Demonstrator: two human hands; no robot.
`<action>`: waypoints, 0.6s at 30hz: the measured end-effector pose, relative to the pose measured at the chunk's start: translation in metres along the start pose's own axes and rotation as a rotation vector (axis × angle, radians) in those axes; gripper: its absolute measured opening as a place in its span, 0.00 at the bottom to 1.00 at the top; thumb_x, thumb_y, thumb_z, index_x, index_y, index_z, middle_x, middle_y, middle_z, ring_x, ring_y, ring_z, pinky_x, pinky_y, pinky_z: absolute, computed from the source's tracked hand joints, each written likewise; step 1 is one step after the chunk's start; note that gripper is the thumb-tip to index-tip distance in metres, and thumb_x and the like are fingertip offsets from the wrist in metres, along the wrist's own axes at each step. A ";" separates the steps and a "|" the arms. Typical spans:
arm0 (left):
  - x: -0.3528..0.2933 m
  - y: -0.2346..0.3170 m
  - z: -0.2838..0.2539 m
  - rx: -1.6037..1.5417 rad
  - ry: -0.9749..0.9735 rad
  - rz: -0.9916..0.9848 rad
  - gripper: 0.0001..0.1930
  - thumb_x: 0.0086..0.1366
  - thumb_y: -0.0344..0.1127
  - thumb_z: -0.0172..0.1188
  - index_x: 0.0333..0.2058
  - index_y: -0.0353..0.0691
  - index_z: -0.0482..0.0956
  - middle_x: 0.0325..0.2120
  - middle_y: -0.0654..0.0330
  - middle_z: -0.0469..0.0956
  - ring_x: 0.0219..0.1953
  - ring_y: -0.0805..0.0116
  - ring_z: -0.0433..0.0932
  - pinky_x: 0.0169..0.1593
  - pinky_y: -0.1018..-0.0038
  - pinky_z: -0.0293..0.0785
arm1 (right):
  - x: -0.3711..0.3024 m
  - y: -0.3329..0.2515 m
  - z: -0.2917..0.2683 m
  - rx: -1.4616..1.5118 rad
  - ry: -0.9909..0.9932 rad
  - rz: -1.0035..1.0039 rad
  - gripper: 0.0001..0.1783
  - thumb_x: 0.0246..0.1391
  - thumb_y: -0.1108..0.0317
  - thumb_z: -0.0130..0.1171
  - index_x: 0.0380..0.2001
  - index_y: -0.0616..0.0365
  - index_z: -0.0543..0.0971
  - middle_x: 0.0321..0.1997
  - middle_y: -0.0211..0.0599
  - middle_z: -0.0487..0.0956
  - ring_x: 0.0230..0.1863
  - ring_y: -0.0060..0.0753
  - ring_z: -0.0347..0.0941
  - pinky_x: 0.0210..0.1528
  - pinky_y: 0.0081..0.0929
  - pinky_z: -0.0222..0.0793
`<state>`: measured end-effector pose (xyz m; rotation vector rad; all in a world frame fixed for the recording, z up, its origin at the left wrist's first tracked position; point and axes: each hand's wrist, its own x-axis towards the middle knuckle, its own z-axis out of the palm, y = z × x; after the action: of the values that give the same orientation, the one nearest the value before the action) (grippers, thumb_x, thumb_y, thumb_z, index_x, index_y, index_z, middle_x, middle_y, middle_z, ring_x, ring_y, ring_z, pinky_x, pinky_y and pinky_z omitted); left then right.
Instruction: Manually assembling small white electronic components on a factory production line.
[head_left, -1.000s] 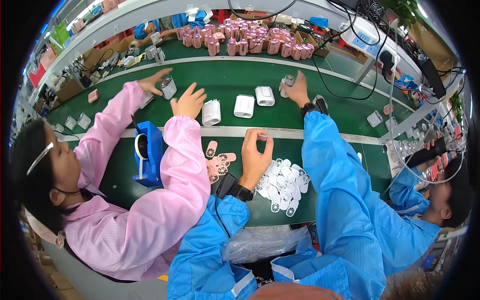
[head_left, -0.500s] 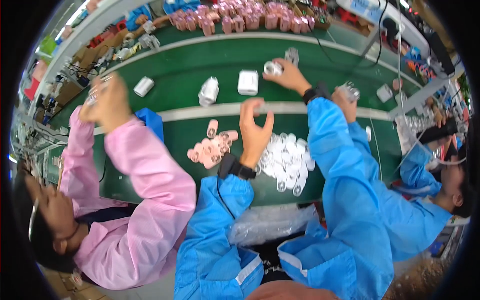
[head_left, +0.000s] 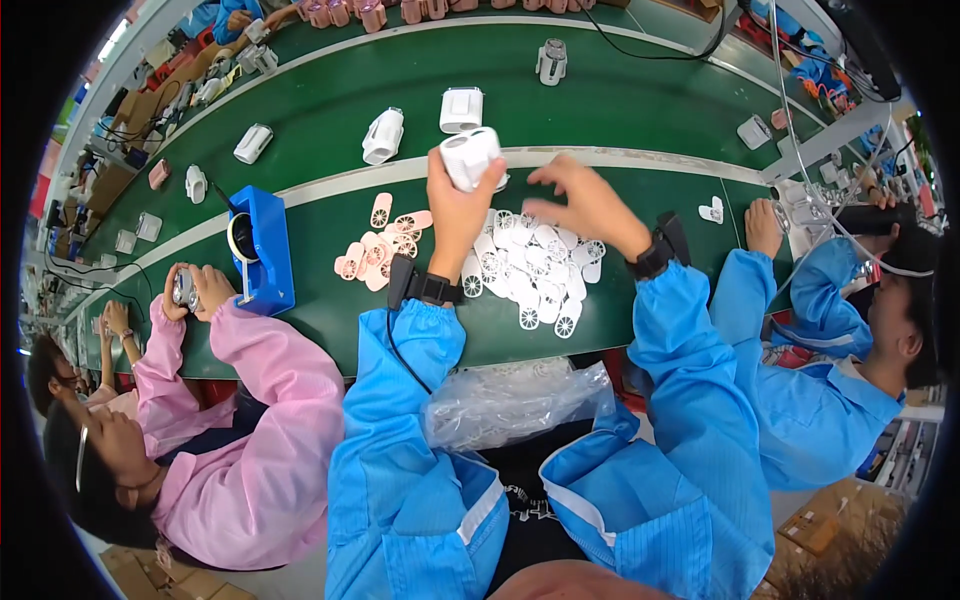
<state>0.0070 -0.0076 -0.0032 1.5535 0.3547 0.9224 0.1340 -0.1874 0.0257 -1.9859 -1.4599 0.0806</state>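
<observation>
The person's left hand is closed around a white housing, fingers on one side and thumb on the other, with the housing's end that has round openings tipped up. The right hand is just to the right of it, apart from the housing, its fingers loosely spread, half curled and slightly blurred; whether its fingertips touch the pile of white pieces beneath them I cannot tell. That pile spreads over the green table between the two wrists, each flat piece with a spoked round end, and a smaller pile of pink pieces sits to the left of the left wrist. Beyond the held housing, a second white housing stands on the green belt, near a third white housing to its left. A crumpled clear plastic bag lies at the person's lap, its contents unclear. To the left, a blue dispenser holds a roll of tape, beside a co-worker in a pink sleeve.
</observation>
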 end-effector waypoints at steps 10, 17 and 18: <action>0.004 -0.011 0.002 -0.226 0.032 -0.066 0.25 0.71 0.42 0.70 0.56 0.34 0.72 0.47 0.54 0.80 0.49 0.68 0.81 0.50 0.70 0.80 | -0.011 0.002 0.001 0.262 -0.213 0.231 0.17 0.55 0.61 0.77 0.39 0.61 0.83 0.39 0.40 0.81 0.40 0.33 0.80 0.39 0.32 0.75; 0.002 0.007 -0.005 -0.065 -0.336 0.031 0.29 0.66 0.40 0.75 0.60 0.36 0.73 0.52 0.56 0.80 0.53 0.67 0.80 0.56 0.69 0.78 | 0.009 -0.007 -0.039 0.906 0.272 0.302 0.04 0.64 0.74 0.68 0.39 0.62 0.84 0.44 0.34 0.84 0.39 0.23 0.80 0.36 0.24 0.76; 0.000 0.009 -0.003 -0.064 -0.337 0.030 0.29 0.66 0.40 0.75 0.60 0.36 0.73 0.52 0.56 0.80 0.53 0.67 0.80 0.56 0.69 0.78 | 0.012 -0.011 -0.032 0.853 0.321 0.225 0.04 0.64 0.75 0.67 0.40 0.63 0.84 0.44 0.35 0.84 0.40 0.24 0.81 0.37 0.25 0.78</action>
<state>0.0023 -0.0075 0.0051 1.6246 0.0612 0.6722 0.1432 -0.1905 0.0603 -1.3560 -0.7866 0.3926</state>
